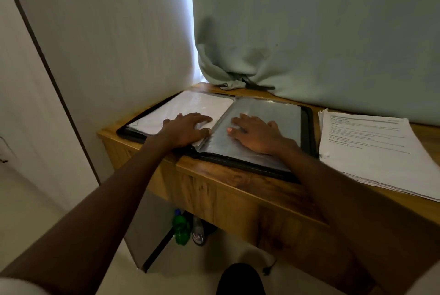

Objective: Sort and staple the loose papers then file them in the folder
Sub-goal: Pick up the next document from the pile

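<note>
- Right hand (256, 134) flat on the folder (306, 128), fingers straight and spread, palm down on the empty clear sleeve (269, 113) of the right-hand leaf; pressing, gripping nothing
- Left hand (184, 129) on the left-hand leaf of the folder, fingers loosely bent and spread over the filed white sheet (190, 106), thumb tip at the lifted sleeve edge by the folder's spine; cannot tell whether pinching that edge or only resting on it
- Both hands just either side of the folder's spine, which runs away from the body, near edge to far edge
- Folder open and flat on the wooden bench (238, 183), its left leaf reaching the bench's left end
- Loose papers (366, 149) stacked on the bench just right of the folder, apart from it, printed side up, long axis roughly parallel to the folder's spine
- Stack lying right of the right hand, past the folder's black right border; right hand clearly nearer, left hand well apart from it with the whole right leaf between
- Likely next: right hand off the sleeve and sideways, away from the spine, to the stack, left hand holding the folder open
- No stapler visible anywhere near the folder
- Curtain (309, 33) hanging behind the folder, its hem bunched on the bench at the folder's far edge
</note>
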A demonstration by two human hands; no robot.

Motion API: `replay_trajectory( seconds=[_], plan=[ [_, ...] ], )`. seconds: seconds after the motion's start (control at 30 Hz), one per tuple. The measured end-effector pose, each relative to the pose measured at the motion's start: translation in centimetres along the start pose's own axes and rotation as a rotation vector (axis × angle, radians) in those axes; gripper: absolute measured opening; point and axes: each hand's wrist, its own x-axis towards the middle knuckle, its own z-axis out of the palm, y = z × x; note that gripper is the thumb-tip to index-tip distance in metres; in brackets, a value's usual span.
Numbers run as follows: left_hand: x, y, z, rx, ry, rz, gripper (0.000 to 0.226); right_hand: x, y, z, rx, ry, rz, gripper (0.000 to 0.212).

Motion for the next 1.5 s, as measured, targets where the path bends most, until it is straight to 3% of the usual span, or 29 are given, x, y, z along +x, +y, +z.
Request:
replay_trajectory(
  seconds=[0.13, 0.23, 0.33, 0.47, 0.57, 0.63, 0.7, 0.77, 0.83, 0.97, 1.13, 1.23, 1.5],
  plan=[
    [0.7, 2.3, -0.7, 0.025, -0.081, -0.049, 0.061, -1.0, -0.3, 0.2, 0.023, -0.001, 0.063, 0.074],
    [1.3, 4.8, -0.4, 0.007, -0.112, -0.007, 0.046, -1.6, 0.5, -0.6, 0.091, 0.004, 0.064, 0.073],
    [2.3, 7.3, -0.1, 0.055, -0.138, -0.029, 0.056, -3.2, 2.7, -2.4, 0.159, 0.139, 0.083, 0.062],
    [3.2, 12.5, 0.3, -0.006, -0.01, 0.107, 0.061, -6.2, 8.5, -6.0, 0.253, 0.375, 0.164, 0.035],
    [3.0, 19.5, 1.2, -0.228, 0.058, 0.259, 0.04, -9.3, 14.4, -8.1, 0.267, 0.521, 0.32, 0.016],
    [3.6, 24.2, 2.6, -0.387, 0.075, 0.252, 0.032, -11.4, 18.4, -9.1, 0.274, 0.573, 0.465, 0.015],
    [5.0, 28.4, 4.1, -0.467, 0.097, 0.217, 0.039, -13.0, 22.3, -9.8, 0.273, 0.593, 0.552, 0.016],
    [6.6, 31.5, 5.7, -0.41, 0.083, 0.175, 0.025, -14.2, 25.4, -9.8, 0.266, 0.602, 0.606, 0.017],
    [8.0, 33.8, 6.9, -0.301, 0.047, 0.147, 0.039, -14.5, 27.8, -8.9, 0.257, 0.602, 0.651, 0.023],
    [10.3, 35.4, 8.7, -0.193, 0.097, 0.144, 0.054, -14.4, 30.6, -7.3, 0.334, 0.605, 0.698, 0.027],
    [11.2, 34.5, 9.8, -0.263, 0.227, 0.056, 0.022, -13.8, 32.5, -7.7, 0.418, 0.651, 0.768, 0.03],
    [12.3, 33.4, 9.7, -0.356, 0.227, -0.01, 0.036, -13.8, 32.3, -7.6, 0.425, 0.655, 0.792, 0.031],
    [11.9, 33.1, 9.5, -0.355, 0.313, 0.01, 0.017, -14.3, 30.5, -8.0, 0.452, 0.698, 0.782, 0.035]
  ],
)
